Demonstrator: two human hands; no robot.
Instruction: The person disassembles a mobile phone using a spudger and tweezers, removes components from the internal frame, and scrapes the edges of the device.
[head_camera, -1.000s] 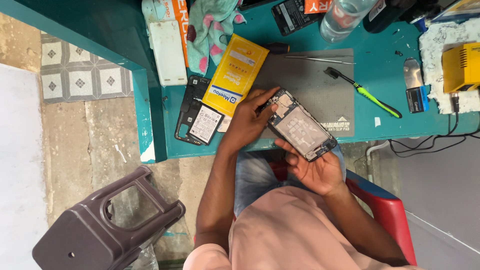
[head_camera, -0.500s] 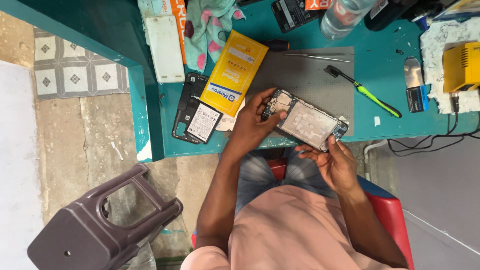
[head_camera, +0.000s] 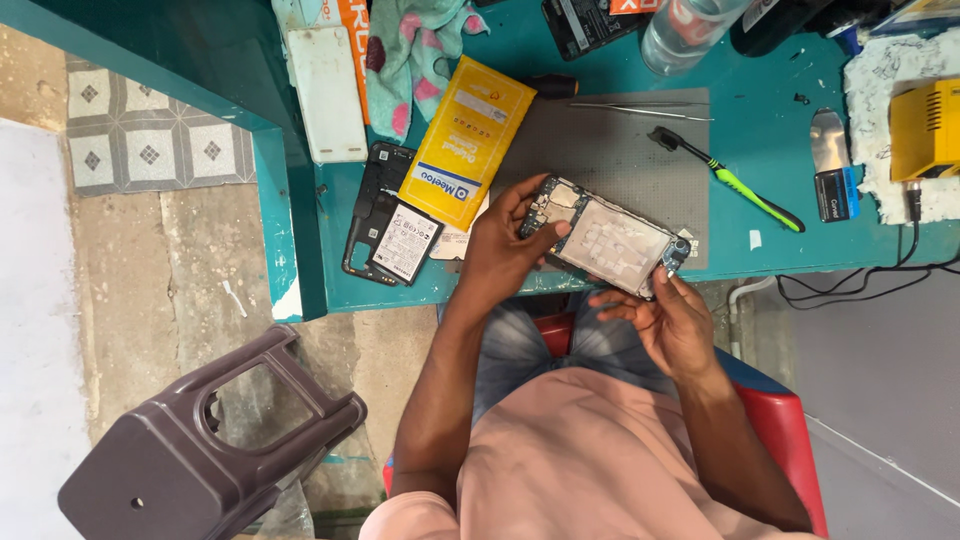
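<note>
An opened phone body (head_camera: 610, 240), with its back removed and its metal shield and circuit boards showing, is held over the near edge of the teal table (head_camera: 780, 150). My left hand (head_camera: 505, 250) grips its left end, thumb lying across the board. At the phone's lower right end, the fingertips of my right hand (head_camera: 670, 320) pinch the corner near a small blue part. The phone lies tilted, its left end higher in view.
A grey work mat (head_camera: 620, 140) carries tweezers (head_camera: 640, 108) and a green-handled brush (head_camera: 730, 180). A yellow packet (head_camera: 465, 145), black back frame with battery (head_camera: 390, 235), white case (head_camera: 328, 95), patterned cloth (head_camera: 410, 60) and clear bottle (head_camera: 690, 30) lie around. A brown plastic stool (head_camera: 210, 440) stands on the floor at left.
My right hand has slid from beneath the phone out to its right end. The phone has turned flatter and shifted slightly right; my left hand kept its grip.
</note>
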